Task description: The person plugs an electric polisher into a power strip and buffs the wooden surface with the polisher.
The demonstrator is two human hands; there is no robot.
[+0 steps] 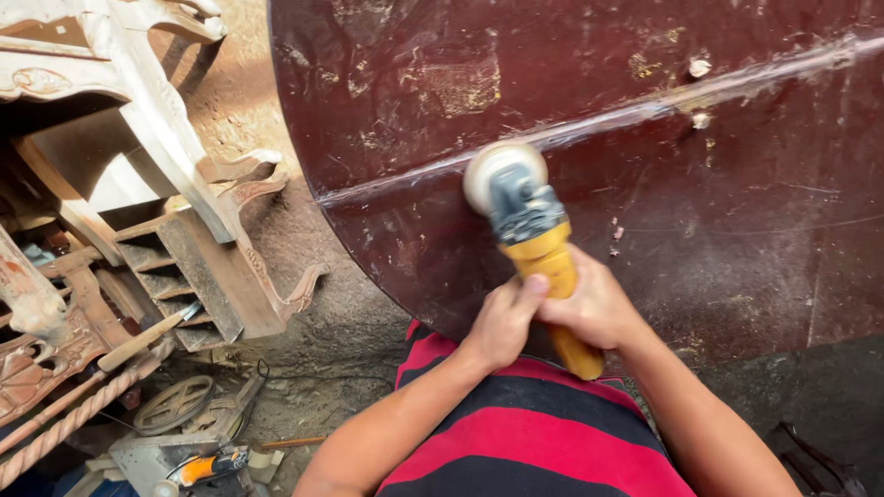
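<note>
While both hands close around the yellow grinder [539, 248], its pale round disc [503, 173] sits against the dark red tabletop [737, 230], right on the light seam [589, 124] that runs slantwise across the wood. The left hand [502, 324] is clenched on the near part of the yellow body from the left side, thumb laid up along it; the right hand [597, 308] wraps the handle from the right, fingers curled under and hidden, so the grip there is firm as far as can be seen. The tool's long axis runs from the person's chest up and slightly left toward the disc — the working end lies ahead of the fingers, well beyond the knuckles, and the tail of the handle pokes out below the right hand. Of the two, the left hand looks a shade nearer the grey head.

Below the arms shows a red and black striped shirt [525, 442]. Off to the left stand carved, unfinished furniture pieces [138, 138], a mallet [147, 336], and a small orange-handled tool [203, 468] on the dusty floor [313, 368].
</note>
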